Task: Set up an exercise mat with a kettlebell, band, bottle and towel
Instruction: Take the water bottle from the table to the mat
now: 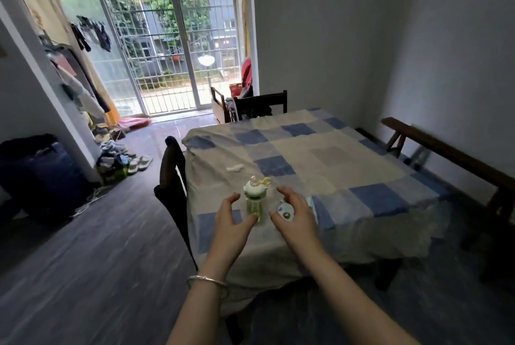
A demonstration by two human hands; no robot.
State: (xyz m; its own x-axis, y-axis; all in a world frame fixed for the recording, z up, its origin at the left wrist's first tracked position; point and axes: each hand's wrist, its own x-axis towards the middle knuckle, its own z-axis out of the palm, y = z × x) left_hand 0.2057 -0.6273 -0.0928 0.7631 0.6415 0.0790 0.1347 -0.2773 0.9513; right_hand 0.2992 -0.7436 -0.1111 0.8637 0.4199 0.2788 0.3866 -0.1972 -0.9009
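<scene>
One bottle (254, 201), upright near the table's (334, 155) near-left corner; how best to lift it?

Both hands flank it, fingers spread, gripping nothing; the left hand (232, 223) is just beside it, the right hand (295, 212) over a small white thing (284, 213).

So?

I'd wrap the green body below the lid; keep it upright; avoid the yellow loop (264, 180).

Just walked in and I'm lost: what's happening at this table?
A person reaches both hands toward a green bottle standing upright near the front edge of the table. The left hand is open close beside it, not curled round it. The right hand is on the other side, a small white thing at its palm; whether it holds that is unclear. No mat shows.
</scene>
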